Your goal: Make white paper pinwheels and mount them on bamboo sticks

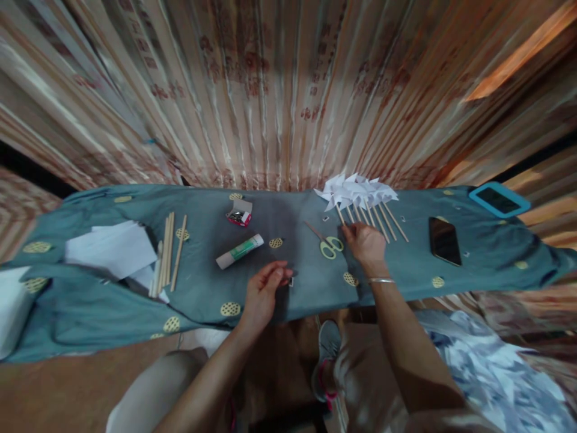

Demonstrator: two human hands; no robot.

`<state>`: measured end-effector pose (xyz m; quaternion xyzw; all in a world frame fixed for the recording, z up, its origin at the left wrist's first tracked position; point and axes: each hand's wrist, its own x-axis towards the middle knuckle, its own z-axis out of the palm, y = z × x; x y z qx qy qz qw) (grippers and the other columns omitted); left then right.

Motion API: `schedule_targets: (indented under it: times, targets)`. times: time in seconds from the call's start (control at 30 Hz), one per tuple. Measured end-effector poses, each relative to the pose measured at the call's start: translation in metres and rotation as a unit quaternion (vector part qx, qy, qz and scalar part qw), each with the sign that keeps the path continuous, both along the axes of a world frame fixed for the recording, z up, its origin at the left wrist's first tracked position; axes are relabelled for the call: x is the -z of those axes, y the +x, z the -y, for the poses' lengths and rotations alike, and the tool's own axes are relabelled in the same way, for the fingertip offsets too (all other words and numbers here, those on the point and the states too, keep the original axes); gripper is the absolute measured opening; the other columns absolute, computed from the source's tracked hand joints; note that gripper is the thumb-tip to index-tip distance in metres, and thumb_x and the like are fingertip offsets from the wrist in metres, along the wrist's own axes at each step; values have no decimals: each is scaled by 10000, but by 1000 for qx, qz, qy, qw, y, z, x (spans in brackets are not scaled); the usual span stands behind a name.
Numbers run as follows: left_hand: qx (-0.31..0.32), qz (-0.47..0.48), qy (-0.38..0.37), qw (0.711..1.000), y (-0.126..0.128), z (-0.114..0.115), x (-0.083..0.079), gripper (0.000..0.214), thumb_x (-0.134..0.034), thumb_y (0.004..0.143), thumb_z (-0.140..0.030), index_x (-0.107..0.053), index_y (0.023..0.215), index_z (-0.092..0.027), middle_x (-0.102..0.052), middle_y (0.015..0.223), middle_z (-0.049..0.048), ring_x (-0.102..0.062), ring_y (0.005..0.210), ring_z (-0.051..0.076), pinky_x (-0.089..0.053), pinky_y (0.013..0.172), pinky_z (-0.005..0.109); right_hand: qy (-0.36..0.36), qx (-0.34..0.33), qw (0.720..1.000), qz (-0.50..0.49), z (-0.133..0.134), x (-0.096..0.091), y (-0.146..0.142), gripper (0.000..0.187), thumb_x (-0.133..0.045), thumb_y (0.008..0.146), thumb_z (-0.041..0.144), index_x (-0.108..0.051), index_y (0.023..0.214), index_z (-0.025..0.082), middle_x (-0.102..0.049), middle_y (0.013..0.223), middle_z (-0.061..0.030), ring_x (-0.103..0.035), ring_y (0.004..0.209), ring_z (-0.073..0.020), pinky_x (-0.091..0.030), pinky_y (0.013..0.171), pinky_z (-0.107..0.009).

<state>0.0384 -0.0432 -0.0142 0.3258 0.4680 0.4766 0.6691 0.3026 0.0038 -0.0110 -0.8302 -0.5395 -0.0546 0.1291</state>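
My right hand [366, 240] reaches to the near ends of several wooden sticks that carry white paper pinwheels [356, 191]; its fingers are curled on one stick end [346, 224]. My left hand [265, 288] hovers over the teal cloth [202, 288] with fingertips pinched beside a tiny white scrap [291, 281]. Yellow-handled scissors [329, 243] lie between the two hands. A white glue stick [240, 251] rests left of centre.
A stack of white paper [110, 248] and several loose wooden sticks [169, 249] lie at the left. A small red and white box [240, 213] sits near the back. A black phone [444, 240] and a blue-cased device [498, 199] lie at the right. A curtain hangs behind.
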Motion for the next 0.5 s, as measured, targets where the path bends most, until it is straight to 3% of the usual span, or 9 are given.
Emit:
schedule_targets:
  times: [0.13,0.3,0.5]
  targets:
    - [3,-1,20,1000,-2,3,1,319,-828,616,-420,-780,822,-181,-770,782,60,-703,800,201,-539,758,300,48,-76,996,-26,18,0,-26,291,-509,962,347,-717,999,147,-750,927,-183,-685,821,-282,-453,725,-362]
    - [12,-70,81,994,-11,8,1,156,-771,675,-341,-803,747,-207,-768,819,55,-671,794,187,-507,784,296,65,-164,981,-83,34,20,-75,275,-517,962,331,-737,958,165,-777,938,-134,-704,837,-262,-464,740,-328]
    - [33,-61,79,994,-25,21,-18,200,-793,679,-386,-777,661,-188,-726,709,44,-636,710,167,-492,724,278,43,-223,971,-75,29,34,-97,284,-508,965,285,-734,1033,126,-778,1001,-141,-707,912,-256,-480,846,-327]
